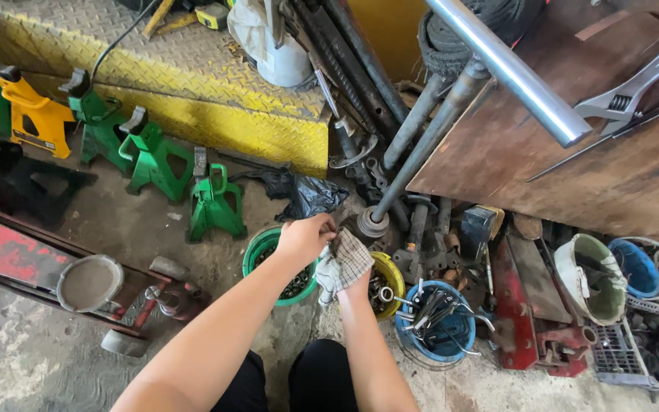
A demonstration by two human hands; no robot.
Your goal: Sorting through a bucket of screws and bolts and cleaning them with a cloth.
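My left hand [306,236] is closed, pinching the upper edge of a checked cloth rag [348,258] above a green bucket [257,248] of small metal parts. My right hand [354,284] is almost wholly wrapped in that rag, so its fingers are hidden. Both hands meet over the gap between the green bucket and a yellow bucket [392,273] that holds bolts and fittings. Whether anything lies inside the rag cannot be told.
A blue bucket [440,336] of wrenches stands to the right. Green jack stands [215,204] and a yellow one [36,114] line the yellow checker-plate step [192,84]. A red floor jack [78,282] lies at left. Steel rods [421,145], a wooden bench [573,168] with an adjustable wrench [634,84], more buckets at right.
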